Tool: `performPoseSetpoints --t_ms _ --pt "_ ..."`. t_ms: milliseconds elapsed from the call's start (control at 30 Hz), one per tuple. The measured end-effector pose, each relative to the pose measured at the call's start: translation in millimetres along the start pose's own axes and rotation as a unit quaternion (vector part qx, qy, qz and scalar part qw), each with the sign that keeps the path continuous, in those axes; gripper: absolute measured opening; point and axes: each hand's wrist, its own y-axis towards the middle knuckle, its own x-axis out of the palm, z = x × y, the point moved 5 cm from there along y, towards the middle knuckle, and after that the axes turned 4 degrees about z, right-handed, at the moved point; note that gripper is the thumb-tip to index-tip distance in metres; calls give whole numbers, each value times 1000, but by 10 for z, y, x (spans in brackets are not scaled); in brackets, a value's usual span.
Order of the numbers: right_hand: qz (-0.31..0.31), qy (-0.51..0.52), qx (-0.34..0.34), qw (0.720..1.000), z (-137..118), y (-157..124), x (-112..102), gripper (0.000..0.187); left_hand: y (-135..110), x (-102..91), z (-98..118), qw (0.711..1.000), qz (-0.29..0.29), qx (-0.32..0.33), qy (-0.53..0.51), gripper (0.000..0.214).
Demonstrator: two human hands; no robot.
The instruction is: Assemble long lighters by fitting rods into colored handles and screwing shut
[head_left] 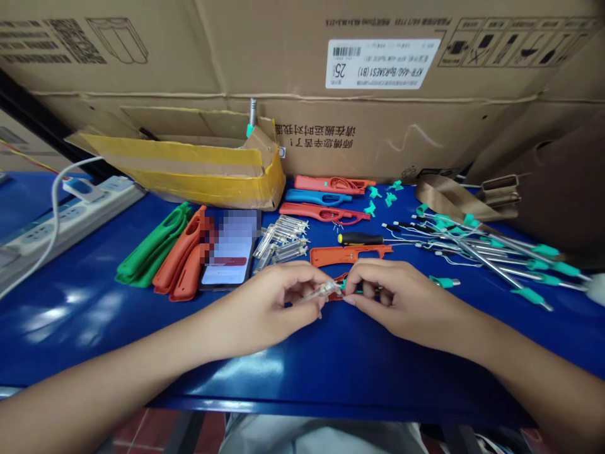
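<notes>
In the middle of the table, my left hand (274, 302) is closed around a clear plastic lighter fuel tank (323, 291), its valve end pointing right. My right hand (406, 302) is closed in a pinch close to that valve end; whatever its fingertips hold is too small to make out. Partly hidden behind both hands lies a red lighter shell (336, 297) with a teal bit beside it. Just beyond are an orange lighter shell half (331, 255) and a black-and-yellow screwdriver (362, 239). Several more clear fuel tanks (283, 238) are heaped past my left hand.
Green shells (151, 246), orange-red shells (182, 265) and a phone (229, 252) lie left. Metal lighter tubes with teal parts (496, 252) spread right. Red and blue shells (316, 197), teal triggers (390, 198) and a yellow-taped cardboard box (227, 176) stand behind. A power strip (61, 221) sits far left.
</notes>
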Motion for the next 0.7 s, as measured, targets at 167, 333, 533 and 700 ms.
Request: performPoseSetpoints --t_ms 167,333,533,700 --pt "-14 -17 -6 1000 15 -15 28 11 -4 69 -94 993 -34 -93 -56 23" --pt "-24 -56 -39 997 17 -25 55 12 17 33 -94 998 4 -60 5 28" --pt "-1 11 -38 999 -9 -29 13 10 22 -10 -39 983 66 33 169 27" --pt "-2 36 -1 999 3 -27 11 12 -7 -19 -42 965 82 49 243 20"
